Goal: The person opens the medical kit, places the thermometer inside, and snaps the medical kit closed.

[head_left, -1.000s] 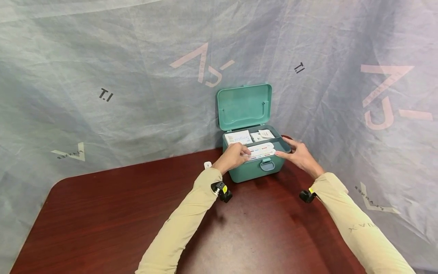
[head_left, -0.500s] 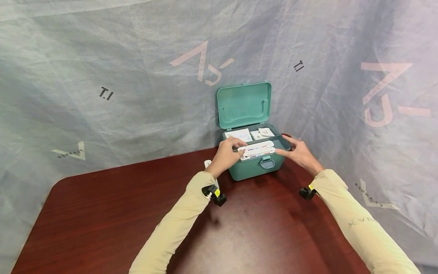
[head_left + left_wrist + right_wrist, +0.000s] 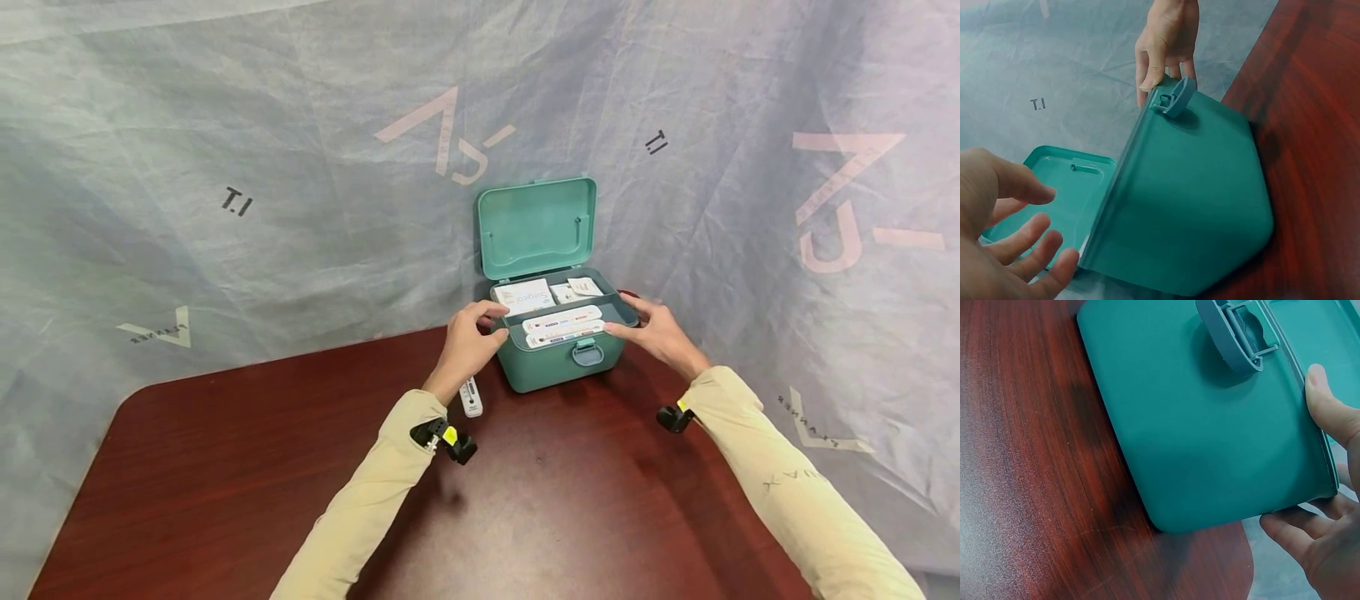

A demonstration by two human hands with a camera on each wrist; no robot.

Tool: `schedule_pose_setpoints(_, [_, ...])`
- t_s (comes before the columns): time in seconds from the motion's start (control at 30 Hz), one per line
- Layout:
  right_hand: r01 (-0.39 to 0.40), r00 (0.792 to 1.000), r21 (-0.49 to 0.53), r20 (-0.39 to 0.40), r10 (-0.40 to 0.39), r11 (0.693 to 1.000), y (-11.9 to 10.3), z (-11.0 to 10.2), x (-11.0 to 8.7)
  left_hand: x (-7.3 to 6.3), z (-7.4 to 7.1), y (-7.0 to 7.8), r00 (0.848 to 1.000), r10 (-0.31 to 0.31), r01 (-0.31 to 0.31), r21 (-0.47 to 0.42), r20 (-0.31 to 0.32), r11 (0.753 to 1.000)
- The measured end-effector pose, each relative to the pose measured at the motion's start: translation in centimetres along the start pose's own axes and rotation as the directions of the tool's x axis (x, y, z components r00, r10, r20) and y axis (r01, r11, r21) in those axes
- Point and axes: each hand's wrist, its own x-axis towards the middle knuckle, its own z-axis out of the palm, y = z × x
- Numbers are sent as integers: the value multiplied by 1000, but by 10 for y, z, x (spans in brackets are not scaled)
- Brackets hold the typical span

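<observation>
I am in what looks like a curtained-off recording corner: wrinkled grey cloth point(image 3: 337, 225), printed with pink shapes point(image 3: 846, 181) and dark lettering point(image 3: 230, 198), hangs behind and on both sides of my desk point(image 3: 225, 467), which is reddish-brown, wood-grained and rounded at one corner. Small black cameras point(image 3: 462, 448) sit on my wrists. Whether home, office or lab lies beyond, I cannot tell.

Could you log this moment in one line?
teal box: lid open; two thermometer-like strips: inside; right grip: holding box; left grip: empty, near box
</observation>
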Motion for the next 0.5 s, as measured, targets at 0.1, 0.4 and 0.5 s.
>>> schedule_pose_setpoints(0.1, [0,1000,0,1,0,1000,2,0,1,-6,0,-4,999,-12,11,-31,-35,999])
schedule_pose_setpoints(0.4, [27,1000,-5,-13,-27,1000,7,0,7,-20,0,-13,992,-15,9,-46,-127,999])
schedule_pose_setpoints(0.5, [48,999,15,-7,-47,999,8,0,8,-24,2,-17,988,-35,32,-21,-149,999])
